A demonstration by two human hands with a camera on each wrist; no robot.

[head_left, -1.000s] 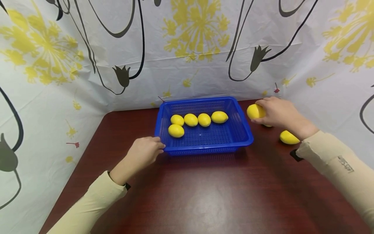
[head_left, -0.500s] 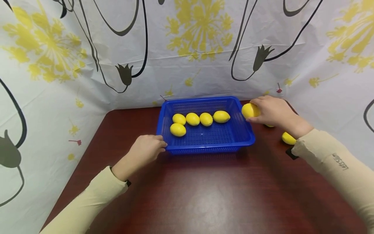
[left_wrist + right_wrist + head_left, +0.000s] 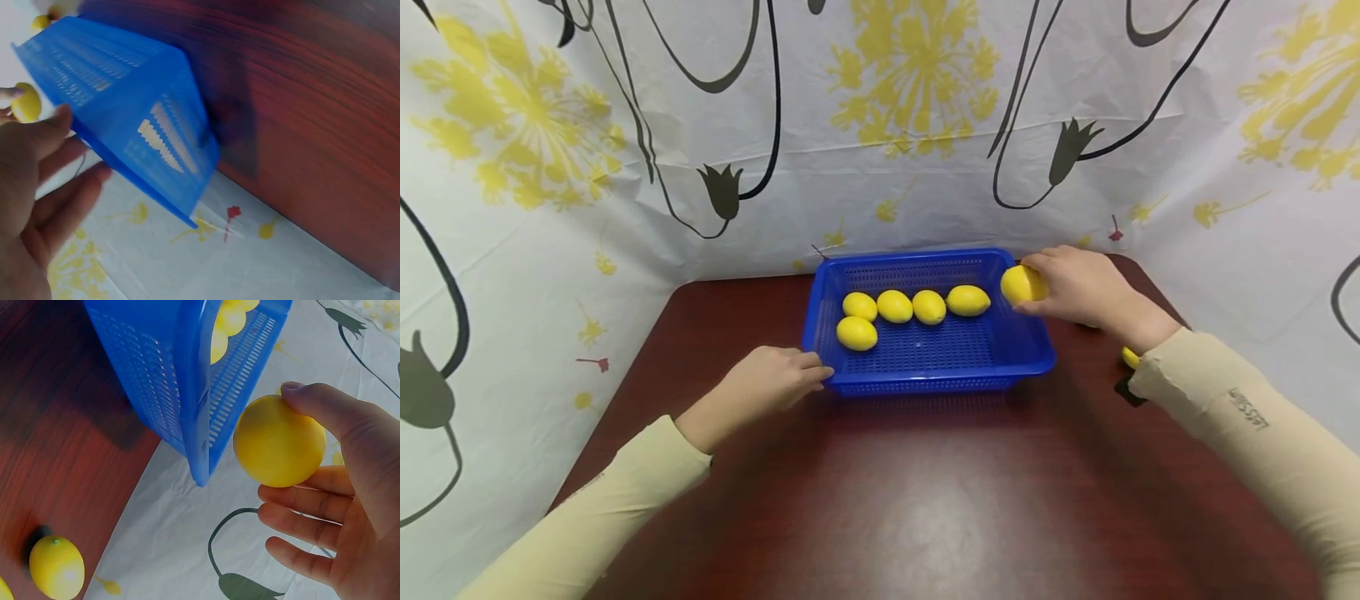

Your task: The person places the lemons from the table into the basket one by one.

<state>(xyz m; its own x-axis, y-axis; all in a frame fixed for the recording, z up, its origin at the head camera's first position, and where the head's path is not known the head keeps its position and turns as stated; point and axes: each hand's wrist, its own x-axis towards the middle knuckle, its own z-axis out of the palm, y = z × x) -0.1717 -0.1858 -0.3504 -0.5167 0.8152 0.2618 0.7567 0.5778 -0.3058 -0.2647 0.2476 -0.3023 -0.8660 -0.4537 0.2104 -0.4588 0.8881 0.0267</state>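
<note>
A lemon (image 3: 1022, 286) is pinched between the thumb and fingers of my right hand (image 3: 1078, 287), held above the right rim of a blue plastic basket (image 3: 936, 377). The right wrist view shows this lemon (image 3: 275, 440) clear of the basket wall (image 3: 194, 406). My left hand (image 3: 767, 379) grips the basket's near left corner; in the left wrist view its thumb and fingers meet the rim (image 3: 134, 182). Inside the basket, several lemons (image 3: 894, 306) form a row along the back, with another lemon (image 3: 857, 333) in front at the left.
Right of the basket, a lemon (image 3: 56, 567) lies on the dark red table (image 3: 910, 483); another lemon (image 3: 1130, 358) is mostly hidden behind the right wrist. A white patterned sheet (image 3: 880, 192) hangs close behind the table and along both sides.
My right hand has carried the lemon leftward, from beside the basket to above its right rim. The left hand stays at the basket corner.
</note>
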